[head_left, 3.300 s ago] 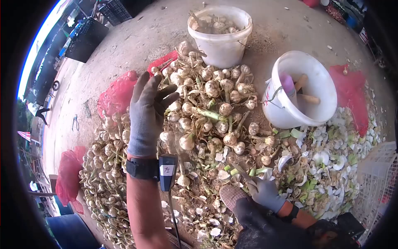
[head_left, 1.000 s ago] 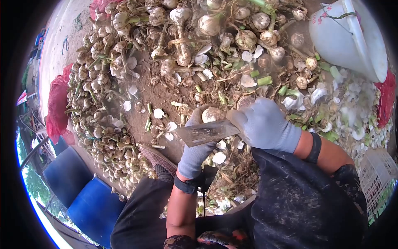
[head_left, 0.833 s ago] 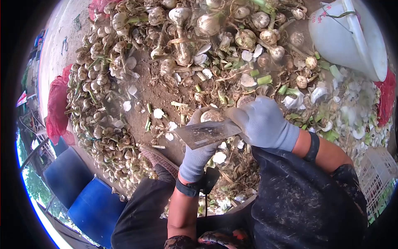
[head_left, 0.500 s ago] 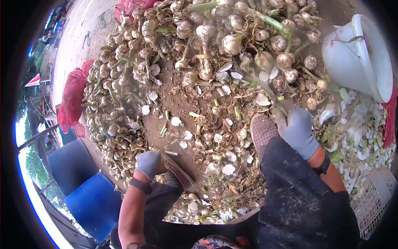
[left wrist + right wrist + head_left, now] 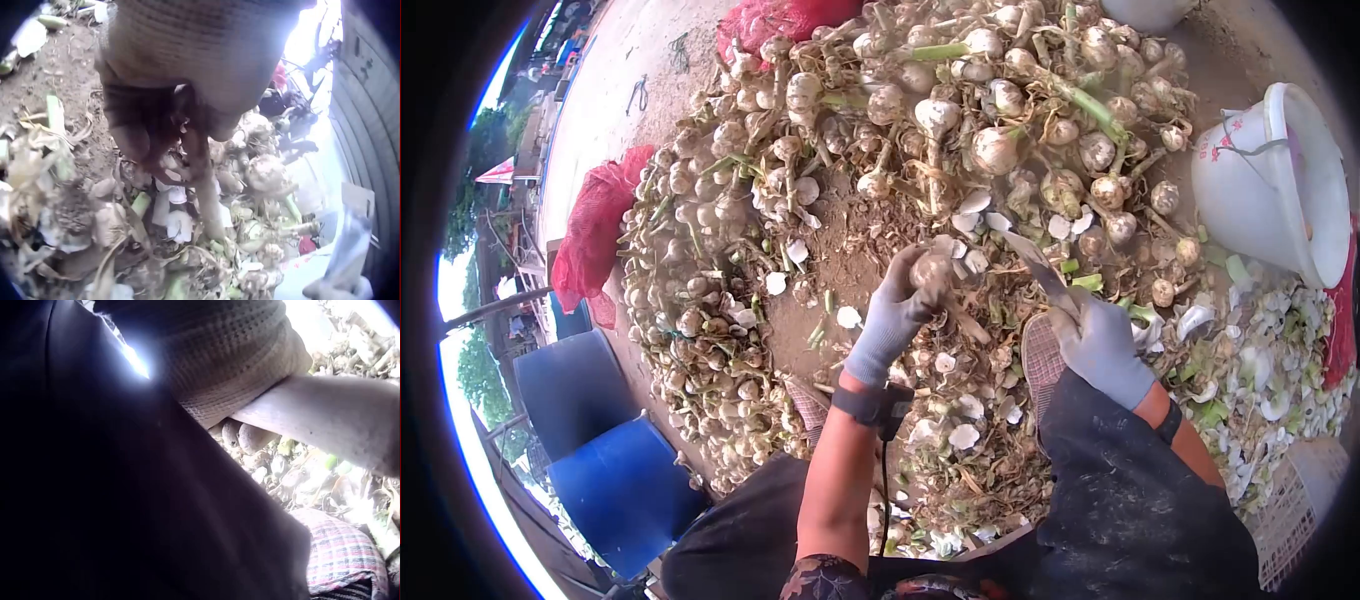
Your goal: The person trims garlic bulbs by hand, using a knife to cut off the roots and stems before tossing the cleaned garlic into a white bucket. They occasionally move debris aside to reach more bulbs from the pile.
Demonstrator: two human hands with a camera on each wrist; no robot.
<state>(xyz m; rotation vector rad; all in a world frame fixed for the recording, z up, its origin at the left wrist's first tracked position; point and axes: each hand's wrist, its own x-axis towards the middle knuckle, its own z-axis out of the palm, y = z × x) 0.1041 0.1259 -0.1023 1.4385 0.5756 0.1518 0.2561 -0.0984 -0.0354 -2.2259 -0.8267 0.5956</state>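
Note:
My gloved left hand (image 5: 890, 325) grips a garlic bulb (image 5: 932, 270) in front of me, its stem slanting down to the right. From below the fingers in the left wrist view, the dry stem (image 5: 206, 203) points down toward loose scraps. My gloved right hand (image 5: 1103, 345) holds a broad-bladed knife (image 5: 1040, 268) over my right shoe, blade pointing up and left, apart from the bulb. The flat of the blade (image 5: 331, 419) crosses the right wrist view. Beyond both hands lies a heap of untrimmed garlic (image 5: 995, 150).
Stemless-looking garlic bulbs (image 5: 690, 290) are piled at my left. A white bucket (image 5: 1260, 190) leans at the right above peel scraps (image 5: 1250, 370). Red mesh bags (image 5: 600, 225) and blue barrels (image 5: 625, 490) stand left. A white plastic crate (image 5: 1295, 510) is at lower right.
My left hand reached over the heap, later held a bulb under the blade, then went low left by the shoe. Now it is back in the middle with a garlic bulb; the knife stays right.

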